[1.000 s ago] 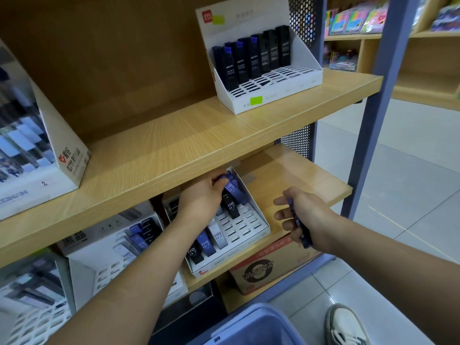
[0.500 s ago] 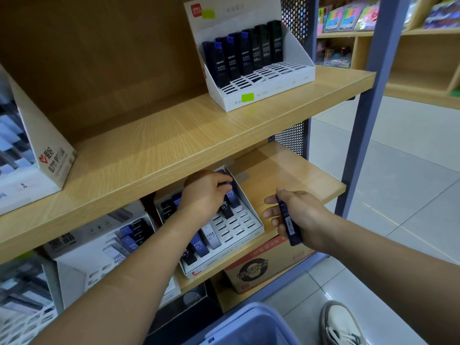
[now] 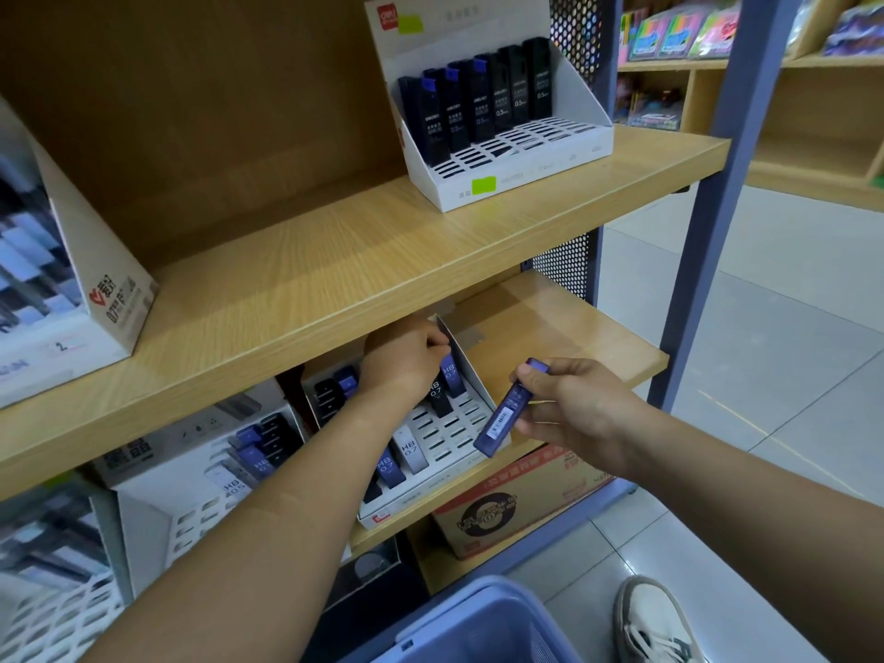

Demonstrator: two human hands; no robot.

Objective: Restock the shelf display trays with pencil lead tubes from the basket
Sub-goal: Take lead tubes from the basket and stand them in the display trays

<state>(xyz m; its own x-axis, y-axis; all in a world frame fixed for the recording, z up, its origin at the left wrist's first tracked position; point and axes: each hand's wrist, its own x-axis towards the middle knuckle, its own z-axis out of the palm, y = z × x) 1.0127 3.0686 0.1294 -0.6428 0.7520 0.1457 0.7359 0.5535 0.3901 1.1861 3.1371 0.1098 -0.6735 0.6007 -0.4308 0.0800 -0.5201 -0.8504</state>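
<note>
A white slotted display tray (image 3: pixel 447 440) sits on the lower shelf with several lead tubes marked HB 0.7 standing in it. My left hand (image 3: pixel 402 363) reaches under the upper shelf into the tray's back rows, fingers curled at the top of a blue tube (image 3: pixel 452 373). My right hand (image 3: pixel 569 406) holds another blue lead tube (image 3: pixel 509 408) slanted just in front of the tray's right wall. The blue basket (image 3: pixel 471 622) stands on the floor at the bottom of the view.
The upper shelf (image 3: pixel 335 289) carries a tray of dark 0.5 mm tubes (image 3: pixel 502 126) and overhangs the lower tray closely. Another tray with HB 0.5 tubes (image 3: pixel 210 471) stands to the left. A cardboard box (image 3: pixel 521 500) sits below. My shoe (image 3: pixel 650 619) is on the tiled floor.
My right hand has turned its tube from being tucked in the fist to held out slanted toward the tray. My left hand stays at the back rows of the tray.
</note>
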